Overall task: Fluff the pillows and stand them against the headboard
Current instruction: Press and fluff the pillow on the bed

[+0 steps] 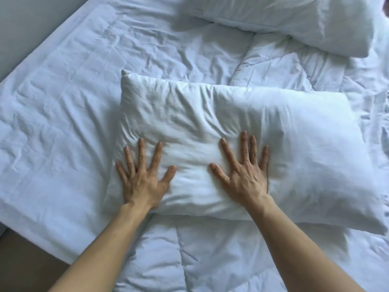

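Head view, left hand (141, 182) and right hand (244, 175) splayed flat on plump white pillow (221, 123), wrinkled duvet (63, 123)

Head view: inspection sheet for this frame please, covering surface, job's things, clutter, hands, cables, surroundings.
Surface: white quilted duvet, creased, covers the bed.
Job's things: near pillow lies flat on the duvet; far pillow sits at the top edge, partly cut off, and whether it leans on anything cannot be told.
Clutter: nothing seen.
Hands: left hand and right hand press flat on the near pillow, fingers spread.
Cables: nothing seen.
Surroundings: grey surface upper left; brown floor lower left.
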